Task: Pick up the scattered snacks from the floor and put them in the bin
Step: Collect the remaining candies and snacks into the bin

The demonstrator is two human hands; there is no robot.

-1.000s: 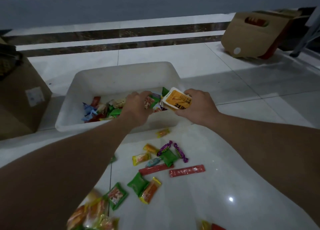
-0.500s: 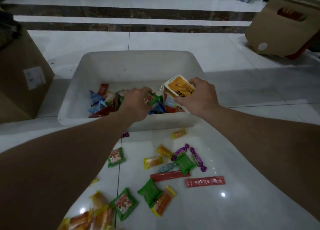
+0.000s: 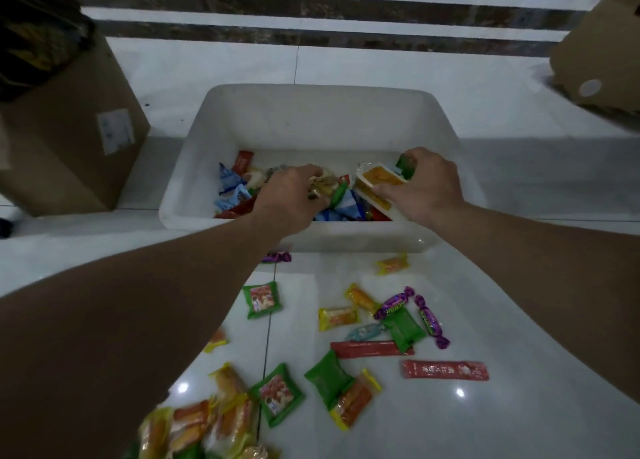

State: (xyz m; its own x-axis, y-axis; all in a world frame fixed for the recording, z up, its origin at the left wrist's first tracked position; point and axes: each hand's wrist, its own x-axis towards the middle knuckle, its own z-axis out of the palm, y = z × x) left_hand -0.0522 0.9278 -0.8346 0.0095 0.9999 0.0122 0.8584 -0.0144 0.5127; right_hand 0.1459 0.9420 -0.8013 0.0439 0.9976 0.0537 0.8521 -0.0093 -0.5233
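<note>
Compared with half a second earlier: both hands lower, down past the rim of the white rectangular plastic bin [image 3: 311, 112] and not level with it. Orange-and-white snack carton [image 3: 379, 181] tipped flatter, down among the wrapped snacks in the bin. Loose snacks on the glossy white tiled floor [image 3: 502, 303] in the same arrangement as before.

Left hand [image 3: 291, 195] inside the bin, fingers curled round a small bunch of crumpled pale-yellow wrappers [image 3: 320, 183]. Right hand [image 3: 426, 185] just beside it, hands apart, thumb and fingers clamped on the carton, with a green packet [image 3: 406, 164] at the fingertips; whether gripped or merely touched, unclear.

Remaining on the floor in front of the bin: green square packets [image 3: 261, 299], purple twist-wrapped candies [image 3: 394, 306], red stick sachets [image 3: 445, 370], yellow-and-orange packets [image 3: 337, 318].

Hard to make out: print on the carton; near part of the bin's floor, hidden behind its front wall and the hands. One purple candy [image 3: 277, 258] and one yellow packet [image 3: 216, 339] half covered by the left forearm. Blurred heap of yellow-orange packets [image 3: 201, 427] cut off at the bottom edge. Brown cardboard box [image 3: 69, 140] at left and second cardboard box [image 3: 595, 53] at right both cropped by the frame.
</note>
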